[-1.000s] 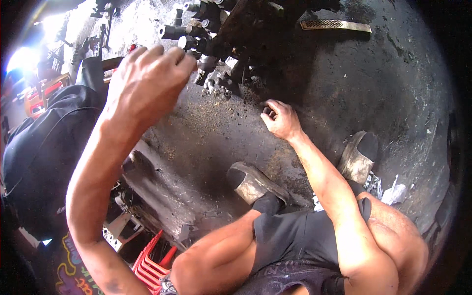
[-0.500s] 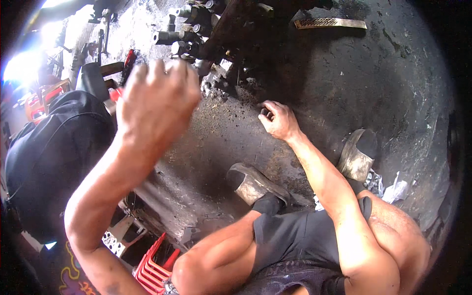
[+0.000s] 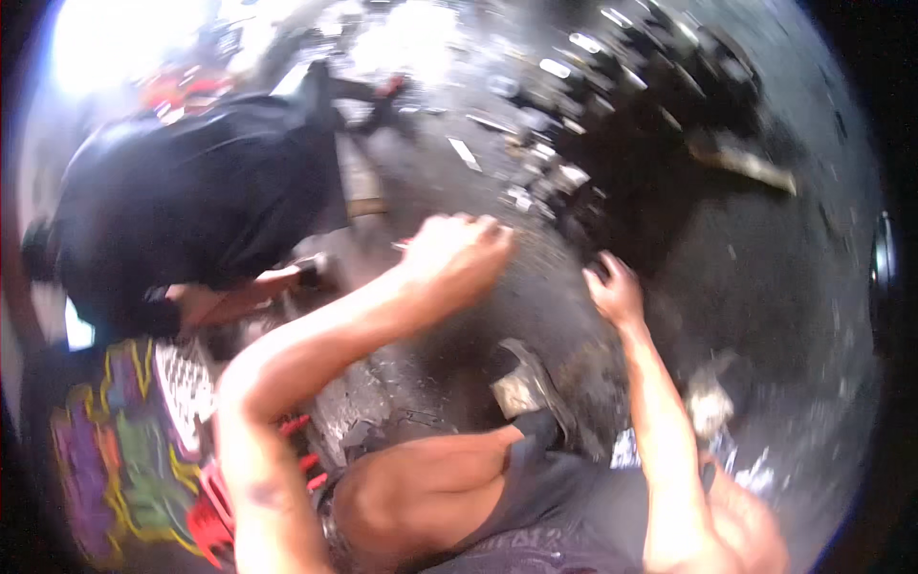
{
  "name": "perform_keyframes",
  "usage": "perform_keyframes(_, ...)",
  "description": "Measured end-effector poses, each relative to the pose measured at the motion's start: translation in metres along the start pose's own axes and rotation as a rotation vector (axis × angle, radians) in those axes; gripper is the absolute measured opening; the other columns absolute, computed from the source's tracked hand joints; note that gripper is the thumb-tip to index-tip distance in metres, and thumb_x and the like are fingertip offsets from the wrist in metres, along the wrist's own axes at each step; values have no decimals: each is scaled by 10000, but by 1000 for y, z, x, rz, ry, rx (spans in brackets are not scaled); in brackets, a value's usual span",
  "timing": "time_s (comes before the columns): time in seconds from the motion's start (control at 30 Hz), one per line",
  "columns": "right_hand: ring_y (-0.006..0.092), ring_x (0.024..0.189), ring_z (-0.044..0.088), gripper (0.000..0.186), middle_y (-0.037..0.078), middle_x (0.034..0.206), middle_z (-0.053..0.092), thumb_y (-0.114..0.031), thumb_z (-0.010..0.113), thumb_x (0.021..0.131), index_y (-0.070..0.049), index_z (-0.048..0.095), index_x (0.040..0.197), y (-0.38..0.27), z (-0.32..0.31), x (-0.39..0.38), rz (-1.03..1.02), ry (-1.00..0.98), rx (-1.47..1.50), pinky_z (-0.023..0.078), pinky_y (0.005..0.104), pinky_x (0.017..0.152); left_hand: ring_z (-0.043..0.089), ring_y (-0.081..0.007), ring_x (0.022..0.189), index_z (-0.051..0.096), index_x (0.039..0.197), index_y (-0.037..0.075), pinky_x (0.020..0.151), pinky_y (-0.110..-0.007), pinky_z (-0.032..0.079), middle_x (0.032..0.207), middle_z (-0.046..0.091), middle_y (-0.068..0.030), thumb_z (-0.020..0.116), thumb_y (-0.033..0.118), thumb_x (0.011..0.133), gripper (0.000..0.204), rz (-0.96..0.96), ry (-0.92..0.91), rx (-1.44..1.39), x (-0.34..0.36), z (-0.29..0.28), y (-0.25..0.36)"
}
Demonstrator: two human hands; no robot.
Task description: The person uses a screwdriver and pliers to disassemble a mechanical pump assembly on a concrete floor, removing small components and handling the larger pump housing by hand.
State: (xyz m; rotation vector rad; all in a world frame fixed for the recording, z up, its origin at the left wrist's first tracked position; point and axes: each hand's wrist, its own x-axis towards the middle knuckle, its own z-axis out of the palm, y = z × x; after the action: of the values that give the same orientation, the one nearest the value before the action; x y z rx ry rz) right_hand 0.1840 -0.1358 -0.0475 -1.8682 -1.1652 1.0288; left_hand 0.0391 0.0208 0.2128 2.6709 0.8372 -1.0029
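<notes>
My left hand (image 3: 459, 251) is raised over the floor in the middle, its fingers curled in. A small red bit shows beside its thumb, but blur hides what it belongs to. My right hand (image 3: 615, 290) hangs lower over the dark floor to the right, its thumb and forefinger apart and nothing visible between them. Beyond both hands lies a heap of greasy metal parts (image 3: 545, 182), smeared by motion. A pale flat strip (image 3: 755, 170) rests to the right of the heap.
A person in dark clothes (image 3: 210, 172) bends over at the left, an arm reaching near mine. Red plastic furniture (image 3: 215, 502) and a pale perforated part (image 3: 186, 387) are at lower left. My worn shoe (image 3: 521, 392) and crumpled pale scraps (image 3: 751, 478) lie close to me.
The view has swung left, so the metal heap sits farther right and more of the other person shows. My left hand appears lower and farther away; my right thumb and forefinger have spread.
</notes>
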Motion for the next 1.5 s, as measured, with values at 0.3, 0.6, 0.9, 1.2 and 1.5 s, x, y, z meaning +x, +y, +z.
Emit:
perform_keyframes(0.3,229,781,657,256,121,849,671,-139,673,765,-32,633,995,-46,22,9,-59,-127,224,510,333,722,642,-388,858,612,1073,106,763,-484,505,903,660,-218,590,260,841,280,-407,223,-672,-15,64,-27)
perform_keyframes(0.6,99,713,611,263,5,823,644,-220,649,845,-57,637,1052,-108,32,10,113,-394,467,492,252,623,663,-350,777,493,1116,30,708,-442,534,828,653,-223,572,319,882,381,-438,407,-843,-33,68,-39)
perform_keyframes(0.9,159,954,583,401,42,1179,576,-303,409,994,-64,478,1309,-201,-22,33,53,-376,1426,458,302,835,605,-143,633,529,1106,11,406,-327,503,863,612,-98,526,437,919,465,-392,405,-1412,-28,-37,-4)
perform_keyframes(1.2,37,579,486,136,-52,690,553,-109,626,882,-43,626,1002,-230,-64,33,159,-73,1355,399,182,544,575,-101,701,506,1096,17,606,-259,491,882,596,-57,518,229,958,253,-129,500,-1582,-10,-6,11)
perform_keyframes(1.5,57,601,516,76,16,765,626,-27,656,839,-3,654,911,-216,-65,47,160,-7,1481,401,196,534,537,-89,664,554,1063,53,594,-280,465,818,588,-22,559,314,931,292,-278,501,-1393,-25,4,12)
